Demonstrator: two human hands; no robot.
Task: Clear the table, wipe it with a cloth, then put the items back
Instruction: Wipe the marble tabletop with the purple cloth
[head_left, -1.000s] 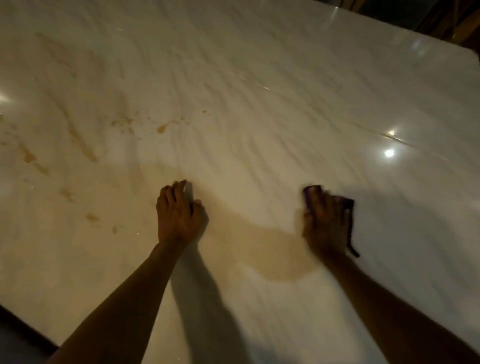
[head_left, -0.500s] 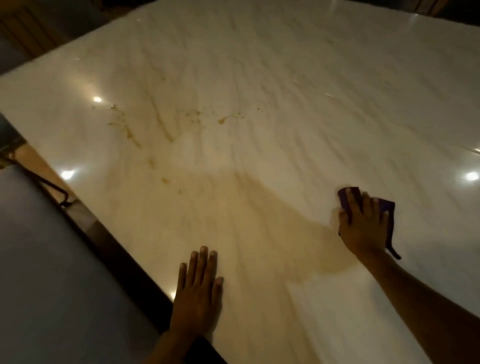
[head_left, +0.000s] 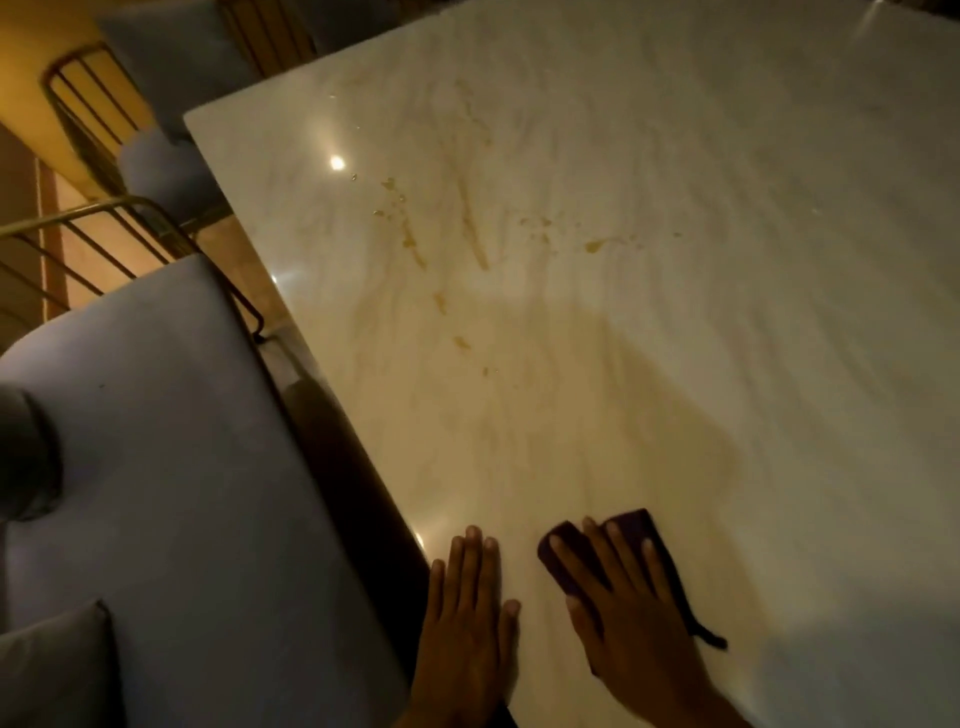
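right hand (head_left: 631, 618) flat on the cloth (head_left: 631, 530), fingers spread and straight, pressing it onto the table (head_left: 675, 260) near the front-left edge. no pinch, nothing curled round the fabric. cloth is dark purple, mostly hidden under the palm, with a thin tail (head_left: 706, 635) sticking out on the right.

left hand (head_left: 467, 618) flat on the marble just beside it, fingers together and straight, holding nothing. looks like a brace.

no items on the visible tabletop, so i'd put this in the wipe stage.

risks from here:
- yellowish stains (head_left: 410, 236) sit well away toward the far-left part, apart from the cloth. short strokes near the edge would miss them. some of it may be marble veining; can't tell in this light.
- flat-palm hold only. on a glossy top the cloth can bunch or slide out from under the hand on a fast stroke, more so since it's a small patch.
- both hands are close to the edge with a chair (head_left: 171, 467) right beside it. a leftward sweep could push residue onto the seat.
- dim light plus glare spots (head_left: 336, 162) make missed streaks hard to spot.
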